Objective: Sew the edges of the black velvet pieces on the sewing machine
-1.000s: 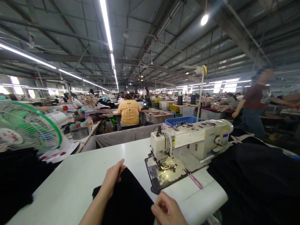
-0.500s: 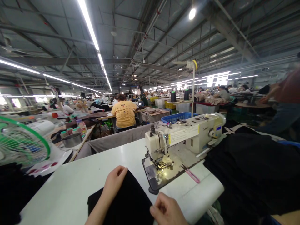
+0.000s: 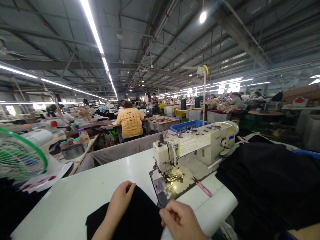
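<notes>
A piece of black fabric (image 3: 141, 213) lies across the front of the white sewing table. My left hand (image 3: 122, 198) is closed on its upper edge, thumb and fingers pinched together. At the fabric's right edge, my right hand (image 3: 181, 218) is closed too, its thumb and forefinger pinching the cloth. Beyond the hands stands an industrial sewing machine (image 3: 192, 146), its lit needle area just ahead of my right hand. Pink-handled thread snips (image 3: 203, 188) lie on the machine bed's right front edge, apart from both hands.
A large heap of black fabric (image 3: 260, 180) fills the right side. At the left is a green fan (image 3: 22, 153), with more dark cloth (image 3: 17, 206) below it. A blue basket (image 3: 186, 125) sits behind the machine. A person in a yellow shirt (image 3: 131, 121) sits ahead.
My right hand has risen slightly, still at the fabric's edge. My left hand keeps its pinch. A blurred person at the far right has gone from view, and another person shows more clearly ahead.
</notes>
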A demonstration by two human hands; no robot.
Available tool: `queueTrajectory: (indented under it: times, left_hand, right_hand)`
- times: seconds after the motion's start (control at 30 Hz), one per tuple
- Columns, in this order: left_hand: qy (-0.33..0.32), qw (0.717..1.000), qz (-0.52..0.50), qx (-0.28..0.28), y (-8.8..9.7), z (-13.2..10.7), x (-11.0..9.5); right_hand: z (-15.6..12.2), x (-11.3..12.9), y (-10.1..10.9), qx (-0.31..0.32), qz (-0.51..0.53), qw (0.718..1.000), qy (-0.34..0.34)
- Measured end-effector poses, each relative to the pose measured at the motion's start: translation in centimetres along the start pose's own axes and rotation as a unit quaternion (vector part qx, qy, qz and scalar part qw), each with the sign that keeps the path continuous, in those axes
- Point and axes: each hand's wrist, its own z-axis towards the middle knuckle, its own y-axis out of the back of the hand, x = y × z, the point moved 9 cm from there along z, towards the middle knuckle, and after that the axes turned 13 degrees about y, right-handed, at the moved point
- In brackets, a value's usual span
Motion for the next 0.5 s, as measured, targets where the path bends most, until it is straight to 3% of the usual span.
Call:
queueTrajectory:
  times: [0.1, 0.17, 0.23, 0.3, 0.37, 0.4, 0.5]
  left_hand:
    - [-0.001, 1.000, -0.003, -0.013, 0.3, 0.5, 0.5]
    - [0.000, 1.000, -0.007, -0.021, 0.6, 0.7, 0.8]
    - [-0.003, 1.000, -0.009, -0.017, 0.5, 0.9, 0.9]
    - [-0.009, 1.000, -0.008, -0.007, 0.2, 0.8, 0.9]
    - [-0.014, 1.000, -0.004, -0.004, -0.1, 0.7, 0.9]
    - [-0.017, 1.000, -0.002, -0.006, -0.2, 0.7, 0.8]
    - [-0.028, 0.999, 0.005, -0.021, -0.5, 1.0, 0.6]
  right_hand:
    - [0.5, 2.0, 1.2, -0.003, -0.012, 1.000, 0.023]
    - [0.6, 2.0, 1.4, 0.005, -0.030, 0.999, 0.034]
    - [0.4, 1.0, 0.9, 0.024, -0.056, 0.996, 0.068]
    - [0.0, -0.4, -0.5, 0.046, -0.108, 0.979, 0.165]
    - [-1.2, -1.8, -2.7, 0.066, -0.186, 0.930, 0.311]
    - [-1.7, -3.0, -3.5, 0.056, -0.231, 0.908, 0.346]
    - [-2.6, -6.5, -5.6, 0.046, -0.246, 0.896, 0.366]
